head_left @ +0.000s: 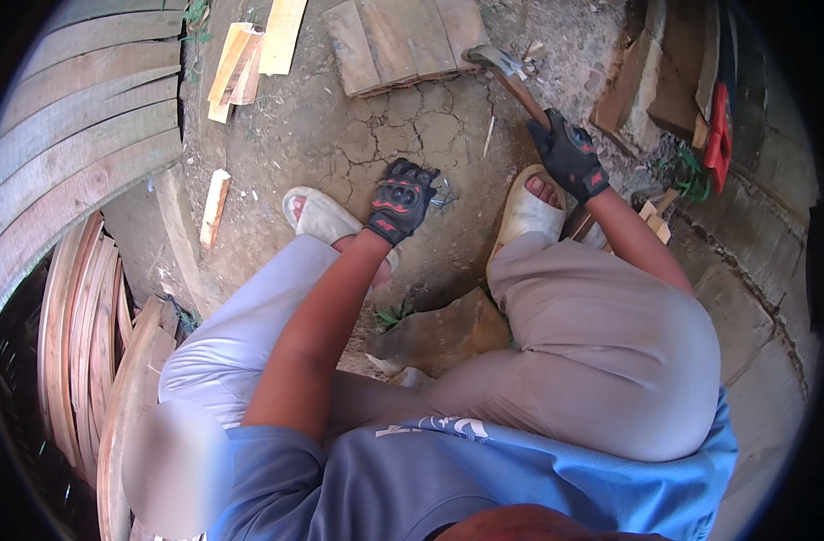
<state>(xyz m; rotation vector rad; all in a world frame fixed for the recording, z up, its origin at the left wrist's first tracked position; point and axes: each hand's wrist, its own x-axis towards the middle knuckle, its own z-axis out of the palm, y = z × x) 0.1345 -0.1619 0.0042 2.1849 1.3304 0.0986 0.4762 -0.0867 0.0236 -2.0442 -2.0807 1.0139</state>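
My right hand (570, 155), in a black and red glove, grips the wooden handle of a hammer (506, 72) whose metal head rests near the edge of a set of joined wooden planks (403, 41). My left hand (399, 198), gloved the same way, is down on the cracked dirt ground between my feet, fingers bent over several small nails (442, 195). Whether it grips any of them I cannot tell. I am seated low, knees apart, wearing pale sandals (317, 215).
Curved wooden boards (78, 117) are stacked at the left, with thin curved strips (78, 343) below them. Short wood offcuts (240, 63) lie at the top, one small block (215, 206) near my left foot. A stone (443, 334) sits between my legs. A red tool (718, 126) lies at the right by timber blocks.
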